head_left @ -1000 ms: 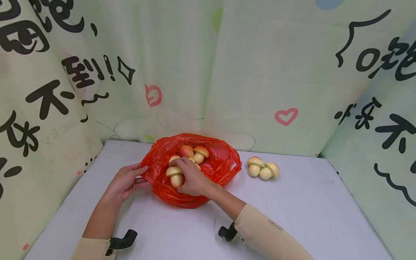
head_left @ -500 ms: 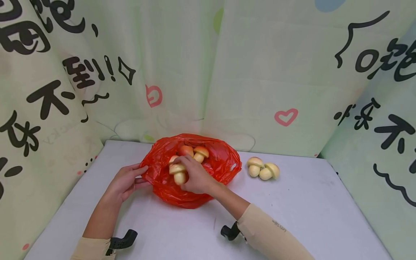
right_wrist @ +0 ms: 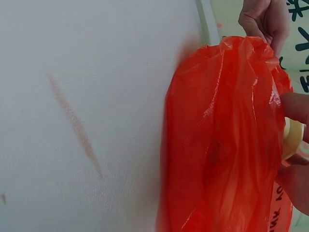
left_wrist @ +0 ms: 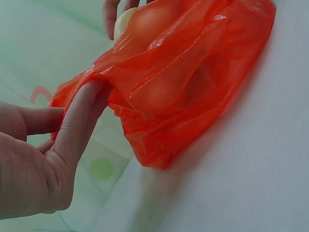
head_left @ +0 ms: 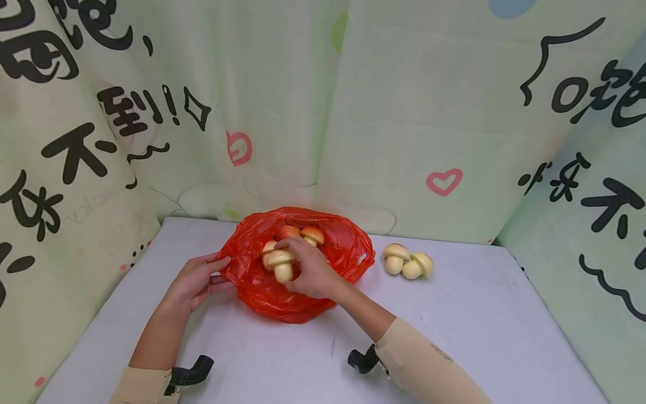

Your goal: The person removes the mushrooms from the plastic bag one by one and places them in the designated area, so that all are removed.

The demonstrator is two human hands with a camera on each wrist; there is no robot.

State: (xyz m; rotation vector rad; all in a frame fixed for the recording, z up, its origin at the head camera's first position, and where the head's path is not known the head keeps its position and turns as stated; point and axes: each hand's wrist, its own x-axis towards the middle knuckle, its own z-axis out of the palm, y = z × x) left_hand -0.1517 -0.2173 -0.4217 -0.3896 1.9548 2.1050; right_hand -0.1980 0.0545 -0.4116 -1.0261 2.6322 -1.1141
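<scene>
White tabletop (head_left: 469, 325): red bag (head_left: 285, 304) in grip of left hand (head_left: 198, 280), mushroom (head_left: 281, 262) in fingertip pinch of right hand (head_left: 313, 272)

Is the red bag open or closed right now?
Open: in the head view, the red bag gapes wide, with mushroom-shaped pieces visible inside, and the left hand holds its edge.

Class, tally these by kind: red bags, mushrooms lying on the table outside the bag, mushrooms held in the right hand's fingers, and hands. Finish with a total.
Red bag: 1
Mushrooms on the table: 2, namely nearer mushroom and farther mushroom from the bag
Held mushroom: 1
Hands: 2, left hand and right hand
Total: 6
</scene>
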